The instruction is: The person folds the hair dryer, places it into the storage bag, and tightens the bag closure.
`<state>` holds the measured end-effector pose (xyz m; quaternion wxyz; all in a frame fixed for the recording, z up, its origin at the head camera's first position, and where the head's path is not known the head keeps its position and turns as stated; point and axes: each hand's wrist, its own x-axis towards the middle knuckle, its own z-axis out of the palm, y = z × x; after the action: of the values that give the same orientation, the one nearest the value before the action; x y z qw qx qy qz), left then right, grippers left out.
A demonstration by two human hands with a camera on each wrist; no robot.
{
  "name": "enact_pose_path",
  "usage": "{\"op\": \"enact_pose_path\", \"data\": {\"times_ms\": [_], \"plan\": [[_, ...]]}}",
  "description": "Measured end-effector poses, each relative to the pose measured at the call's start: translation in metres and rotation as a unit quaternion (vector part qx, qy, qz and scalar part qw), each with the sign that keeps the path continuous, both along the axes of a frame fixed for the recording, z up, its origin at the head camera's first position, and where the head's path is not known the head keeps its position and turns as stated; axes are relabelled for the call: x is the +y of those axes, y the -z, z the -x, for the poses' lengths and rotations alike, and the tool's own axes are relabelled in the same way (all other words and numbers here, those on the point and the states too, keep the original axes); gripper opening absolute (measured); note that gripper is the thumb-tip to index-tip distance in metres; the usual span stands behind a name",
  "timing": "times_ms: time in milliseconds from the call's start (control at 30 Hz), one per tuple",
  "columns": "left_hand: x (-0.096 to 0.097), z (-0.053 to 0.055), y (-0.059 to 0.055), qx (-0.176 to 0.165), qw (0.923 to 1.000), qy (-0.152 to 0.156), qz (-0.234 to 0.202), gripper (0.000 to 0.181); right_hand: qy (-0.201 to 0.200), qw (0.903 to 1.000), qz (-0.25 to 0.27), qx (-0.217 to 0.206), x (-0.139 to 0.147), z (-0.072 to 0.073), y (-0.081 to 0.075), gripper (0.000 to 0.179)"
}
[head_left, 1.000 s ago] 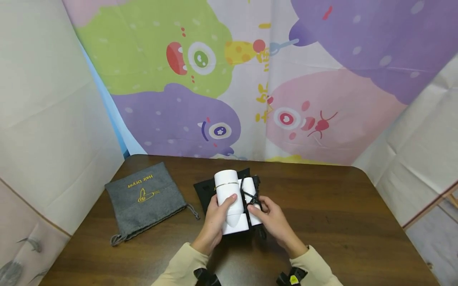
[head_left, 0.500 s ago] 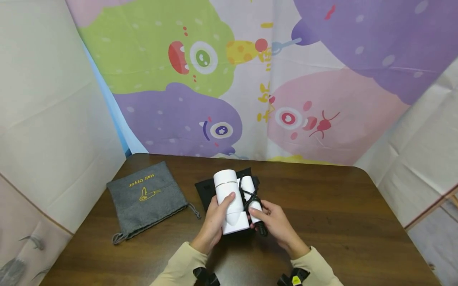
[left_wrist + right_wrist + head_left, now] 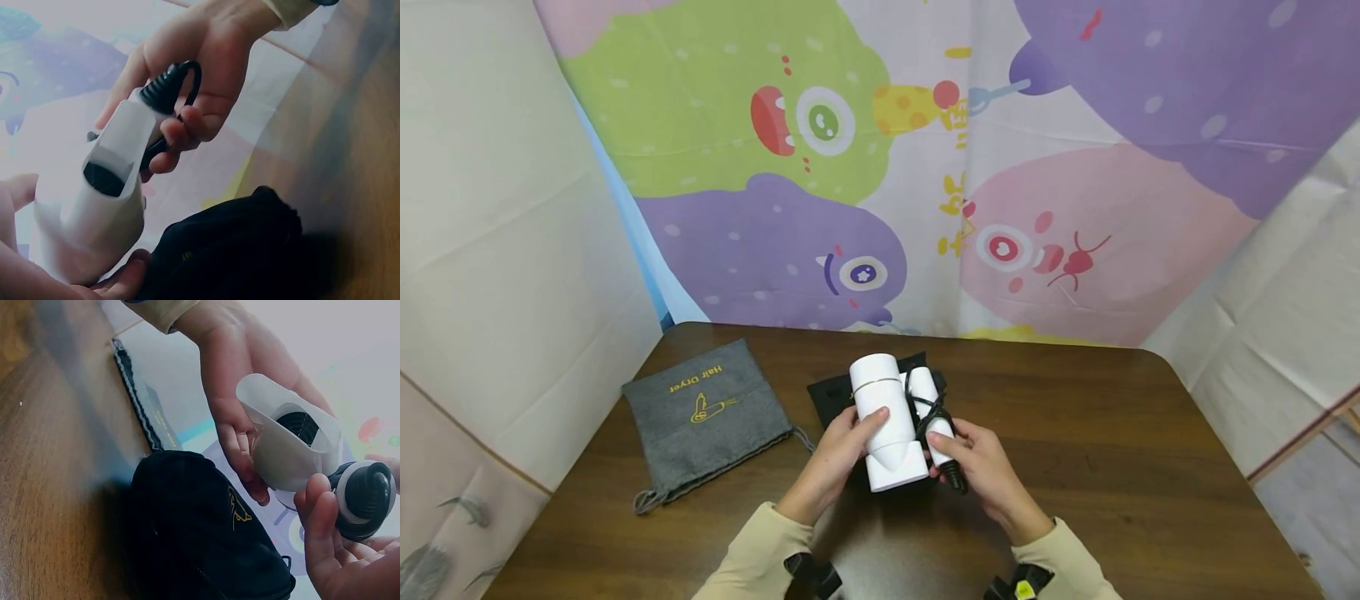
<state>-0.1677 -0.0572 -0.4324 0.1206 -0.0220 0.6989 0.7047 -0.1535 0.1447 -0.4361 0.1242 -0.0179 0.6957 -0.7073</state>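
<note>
"What's each hand doing, nearest us?"

"The left hand [image 3: 831, 462] is curling round the fat white body of the hair dryer [image 3: 886, 429], thumb lying on top. The right hand [image 3: 981, 471] is pinching the slimmer handle [image 3: 920, 381] near its black end. Two hands on one dryer: I suppose they're steadying both parts, since body and handle are lying side by side."

"And the cord [image 3: 932, 410]?"

"Just one, black, wrapping round the handle, probably so it isn't trailing."

"Where's the dryer sitting, then?"

"Both hands are holding it over a black pouch [image 3: 829, 402], the only one I'm counting, around the middle of the table [image 3: 1112, 450]. Whether they're touching, I can't tell."

"What's lying off to the left?"

"A single gray bag [image 3: 715, 429], resting flat with its drawstring mouth facing the person, perhaps leaving the opening handy."

"And farthest back?"

"One cartoon sheet [image 3: 925, 275], hanging behind the single table, presumably serving as a backdrop."
</note>
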Motion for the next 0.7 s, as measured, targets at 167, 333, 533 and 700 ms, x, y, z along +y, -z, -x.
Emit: {"op": "enact_pose_path", "data": {"times_ms": [167, 333, 533, 700], "plan": [[-0.007, 0.005, -0.001, 0.018, 0.9998, -0.002, 0.008, 0.064, 0.009, 0.9999, 0.005, -0.003, 0.000, -0.001, -0.001, 0.038], [-0.023, 0.011, -0.003, 0.038, 0.9991, -0.021, -0.002, 0.059, 0.038, 0.9990, 0.014, -0.019, 0.003, -0.001, -0.004, 0.038], [-0.049, 0.019, -0.006, 0.040, 0.9978, -0.046, 0.027, 0.051, 0.050, 0.9981, 0.023, -0.025, 0.005, -0.001, -0.005, 0.037], [-0.071, 0.026, -0.006, 0.039, 0.9960, -0.061, 0.052, 0.043, 0.053, 0.9981, 0.021, -0.025, 0.007, -0.002, -0.006, 0.037]]}}
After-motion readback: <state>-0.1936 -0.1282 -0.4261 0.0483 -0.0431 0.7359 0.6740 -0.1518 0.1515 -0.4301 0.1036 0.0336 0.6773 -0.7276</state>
